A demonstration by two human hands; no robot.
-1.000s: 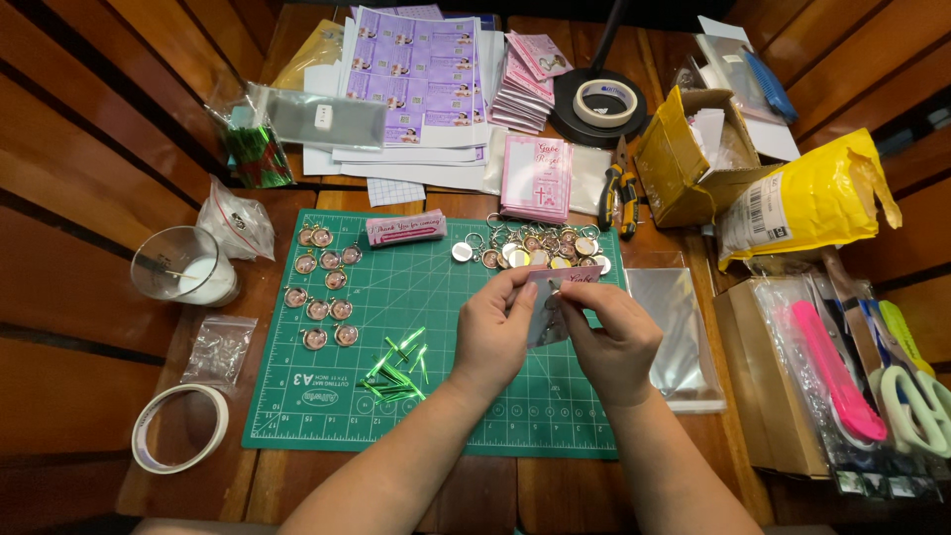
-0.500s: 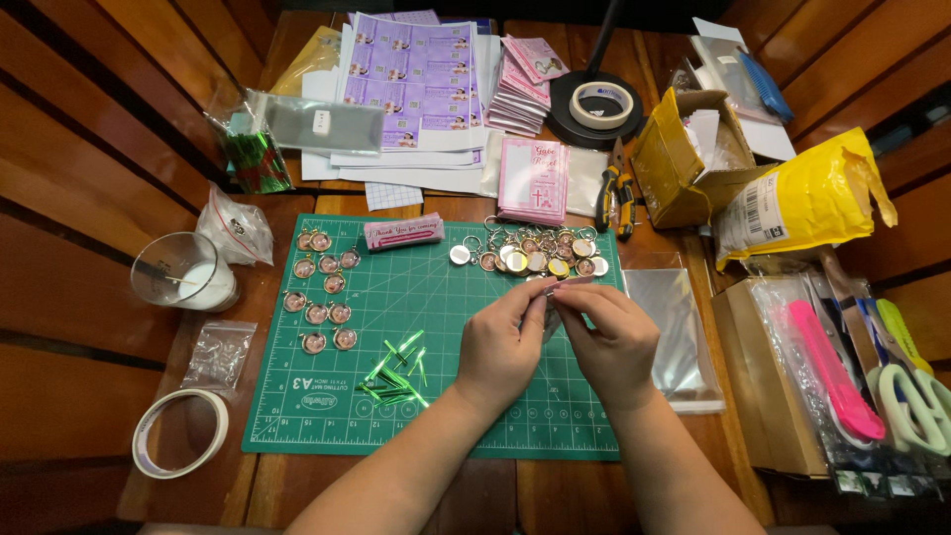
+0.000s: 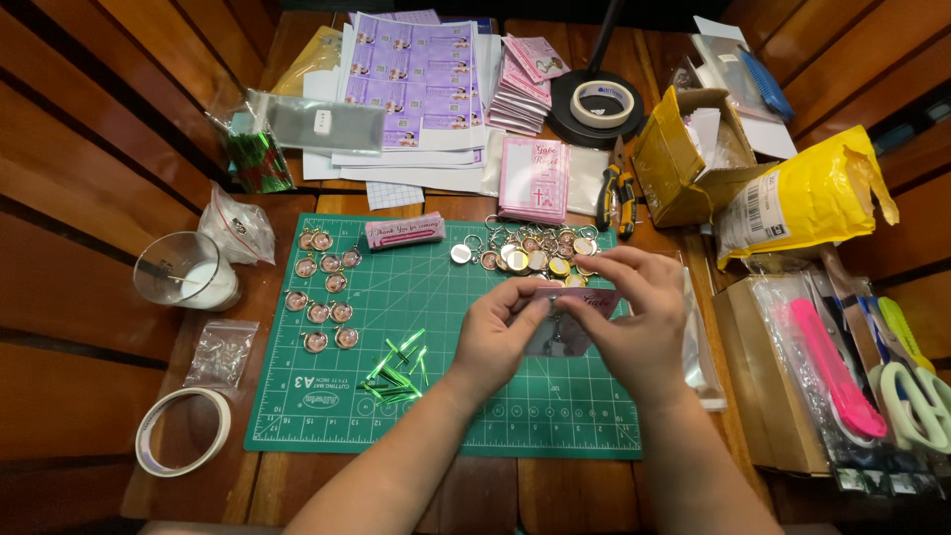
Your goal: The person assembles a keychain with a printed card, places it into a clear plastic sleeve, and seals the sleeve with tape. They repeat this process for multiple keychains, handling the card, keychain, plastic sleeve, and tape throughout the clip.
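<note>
Cluttered wooden worktop (image 3: 297,485), green cutting mat (image 3: 446,396) at its centre.
Left hand (image 3: 500,337) and right hand (image 3: 634,317) both pinch a small clear packet (image 3: 561,332) above the mat.

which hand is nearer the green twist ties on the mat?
Left. The left hand is just right of the green twist ties, with a short gap of mat between. The right hand is farther right, beyond the left hand, both holding a small clear packet.

A wooden table (image 3: 297,485) of reddish-brown planks is seen from above. Slatted wooden panels (image 3: 89,149) of the same tone are set along the left and right (image 3: 842,69) edges. Warm overhead light is cast evenly; glare is noted on the varnished slats.
</note>
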